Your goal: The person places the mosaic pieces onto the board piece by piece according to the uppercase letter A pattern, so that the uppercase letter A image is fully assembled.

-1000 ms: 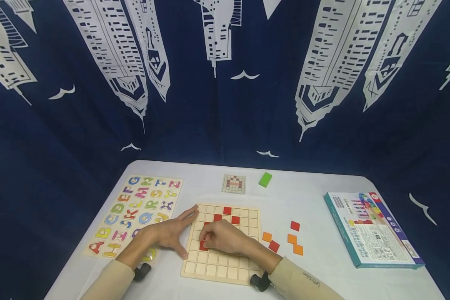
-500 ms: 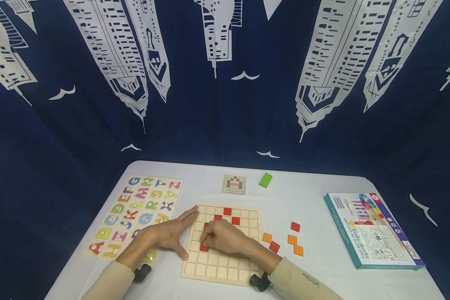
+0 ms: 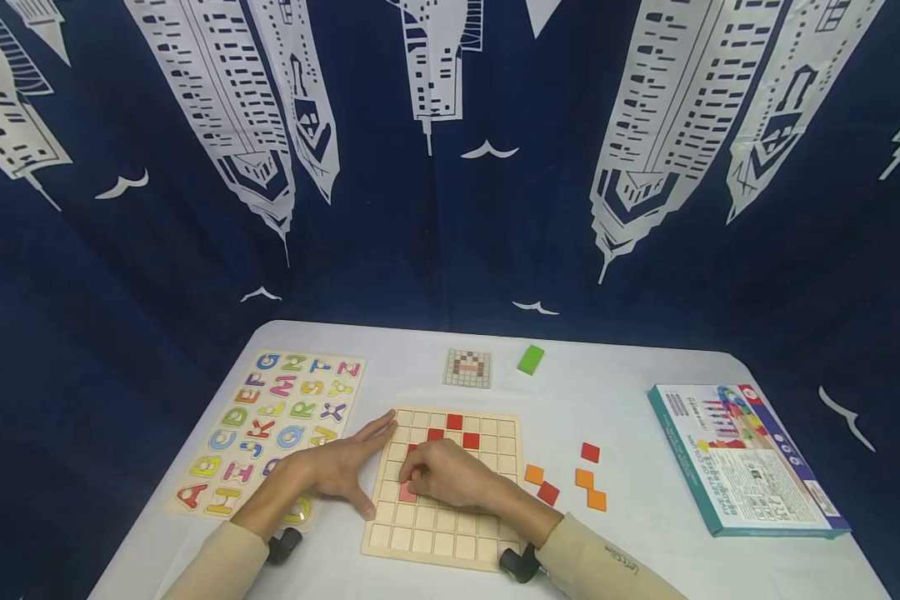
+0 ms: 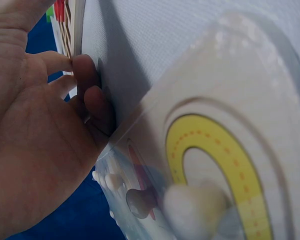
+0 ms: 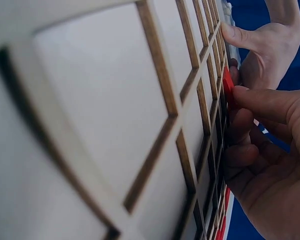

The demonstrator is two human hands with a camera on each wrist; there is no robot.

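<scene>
A wooden grid board (image 3: 423, 542) lies in the middle of the table, with several red square tiles (image 3: 455, 422) set in its upper cells. My right hand (image 3: 450, 473) is over the board's left half. Its thumb and curled fingers pinch a red tile (image 5: 228, 86) at a cell, and in the head view this tile's surface looks pale with glare. My left hand (image 3: 339, 467) spreads thumb and fingers along the board's left edge, bracing it. In the left wrist view its palm (image 4: 35, 115) shows, and nothing is held there.
An alphabet board (image 3: 232, 442) lies left, under the left forearm. Loose orange tiles (image 3: 596, 500) and red tiles (image 3: 590, 452) lie right of the grid board. Behind it are a pattern card (image 3: 468, 368) and a green block (image 3: 531, 360). A flat box (image 3: 746, 458) lies far right.
The pinched tile's visible face has turned from deep red to pale pink, as though tipped slightly. Both hands otherwise keep their places.
</scene>
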